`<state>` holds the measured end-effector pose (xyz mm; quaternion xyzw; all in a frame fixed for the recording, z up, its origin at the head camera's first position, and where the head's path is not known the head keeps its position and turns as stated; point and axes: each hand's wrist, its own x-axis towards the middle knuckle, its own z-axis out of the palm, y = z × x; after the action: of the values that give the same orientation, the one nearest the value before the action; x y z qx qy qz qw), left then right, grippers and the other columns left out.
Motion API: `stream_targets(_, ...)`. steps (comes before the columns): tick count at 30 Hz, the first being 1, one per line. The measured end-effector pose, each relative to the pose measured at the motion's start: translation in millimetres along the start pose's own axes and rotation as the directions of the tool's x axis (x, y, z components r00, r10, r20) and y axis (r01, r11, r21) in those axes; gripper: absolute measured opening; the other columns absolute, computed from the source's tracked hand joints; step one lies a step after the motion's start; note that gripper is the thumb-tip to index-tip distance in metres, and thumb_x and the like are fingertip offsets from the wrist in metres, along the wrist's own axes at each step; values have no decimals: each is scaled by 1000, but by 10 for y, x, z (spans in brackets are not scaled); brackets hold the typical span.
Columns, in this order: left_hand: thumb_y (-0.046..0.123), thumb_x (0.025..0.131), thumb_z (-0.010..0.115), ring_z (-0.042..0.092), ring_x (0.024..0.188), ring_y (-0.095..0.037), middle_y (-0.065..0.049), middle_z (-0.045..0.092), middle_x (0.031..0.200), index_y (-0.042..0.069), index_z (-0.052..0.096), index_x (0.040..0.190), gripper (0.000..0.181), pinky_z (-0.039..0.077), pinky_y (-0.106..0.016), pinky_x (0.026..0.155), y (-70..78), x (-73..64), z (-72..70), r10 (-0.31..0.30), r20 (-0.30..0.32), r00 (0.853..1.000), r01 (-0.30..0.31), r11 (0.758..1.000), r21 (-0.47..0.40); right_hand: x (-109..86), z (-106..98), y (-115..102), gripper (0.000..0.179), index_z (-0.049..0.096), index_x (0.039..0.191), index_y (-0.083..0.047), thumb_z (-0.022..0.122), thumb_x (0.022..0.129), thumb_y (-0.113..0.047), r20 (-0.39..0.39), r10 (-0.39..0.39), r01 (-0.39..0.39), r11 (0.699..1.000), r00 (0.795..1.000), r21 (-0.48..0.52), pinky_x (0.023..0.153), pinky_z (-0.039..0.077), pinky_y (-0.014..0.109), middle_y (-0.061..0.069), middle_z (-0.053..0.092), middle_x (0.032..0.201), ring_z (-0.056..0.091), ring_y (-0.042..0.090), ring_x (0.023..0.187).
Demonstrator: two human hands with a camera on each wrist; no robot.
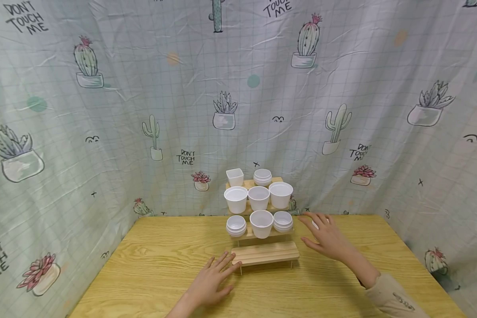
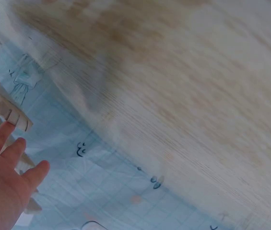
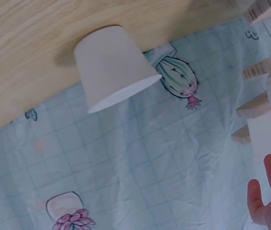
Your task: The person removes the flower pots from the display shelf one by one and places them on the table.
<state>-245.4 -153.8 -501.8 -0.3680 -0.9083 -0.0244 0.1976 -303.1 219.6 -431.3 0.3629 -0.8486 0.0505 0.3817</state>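
Observation:
A stepped wooden stand (image 1: 265,253) holds several white plant pots on its upper steps. A square pot (image 1: 235,177) and a low round pot (image 1: 263,177) are on top. Three wide pots, the middle one (image 1: 259,198) among them, fill the step below. On the third step, a taller pot (image 1: 261,224) stands between two low round ones. My left hand (image 1: 210,282) has its fingers spread at the left end of the lowest step. To the right of the stand, my right hand (image 1: 327,237) holds nothing, fingers extended. Beside it is another white pot (image 3: 113,67), mostly hidden by that hand in the head view.
The stand and pots are near the back edge of a wooden table (image 1: 151,265). A curtain (image 1: 175,88) printed with cacti hangs behind the table and along both sides.

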Motion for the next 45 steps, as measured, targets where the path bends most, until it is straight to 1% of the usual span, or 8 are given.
stream_targets(9,39,78,62,41,125,-31,-7,39,140,25,38,136,64,40,-54,91,-6,-3,-3,3,-7,1000,-3,1000,-1,141,-46,-104,56,53,120,-9,69,70,-28,-17,-37,38,999,999,32,79,36,44,11,52,115,48,27,98)
stream_targets(18,38,80,60,38,127,-30,-7,37,142,25,36,137,63,39,-54,93,-2,-2,-15,-7,6,1000,7,1000,-20,295,-50,-184,49,53,122,-9,42,89,-44,-33,-68,70,997,997,45,80,35,45,11,53,115,47,26,99)
stream_targets(23,39,81,60,38,127,-31,-7,37,142,26,35,137,63,39,-54,93,0,1,-32,-9,19,1000,9,1000,-20,375,-20,-214,57,53,121,-8,68,71,-29,-39,-87,89,995,995,47,79,36,45,13,54,115,47,26,99)
stream_targets(26,40,81,59,37,128,-31,-6,36,142,26,35,138,63,39,-54,93,-4,-2,-25,-10,27,1000,11,1000,-19,424,10,-235,63,52,121,-8,73,64,-24,-32,-90,91,995,995,48,77,35,43,13,55,115,47,25,98)
stream_targets(28,40,81,59,37,128,-31,-6,36,143,26,34,138,63,38,-54,94,-6,-3,-17,-12,30,999,13,1000,-18,452,39,-246,62,52,120,-8,74,64,-24,-29,-92,94,994,995,54,76,35,43,13,54,115,47,26,97)
stream_targets(34,40,80,59,38,128,-30,-6,37,142,26,35,137,64,38,-53,94,-3,-5,-3,-14,21,1000,14,1000,-10,508,141,-257,49,53,120,-7,54,85,-41,-8,-88,88,994,996,69,76,36,45,13,53,119,47,29,101)
stream_targets(39,40,80,60,37,128,-29,-6,37,142,26,36,137,63,38,-53,94,6,1,-6,-18,25,1000,18,1000,-12,532,219,-249,56,53,122,-10,70,72,-30,21,-55,53,997,998,63,76,37,45,10,52,121,46,28,104)
stream_targets(45,40,80,60,38,128,-29,-6,37,142,26,36,137,63,39,-54,93,4,1,2,-18,22,1000,18,1000,-7,546,310,-222,57,53,122,-11,71,71,-29,28,-52,50,997,998,66,74,35,43,10,52,123,47,27,106)
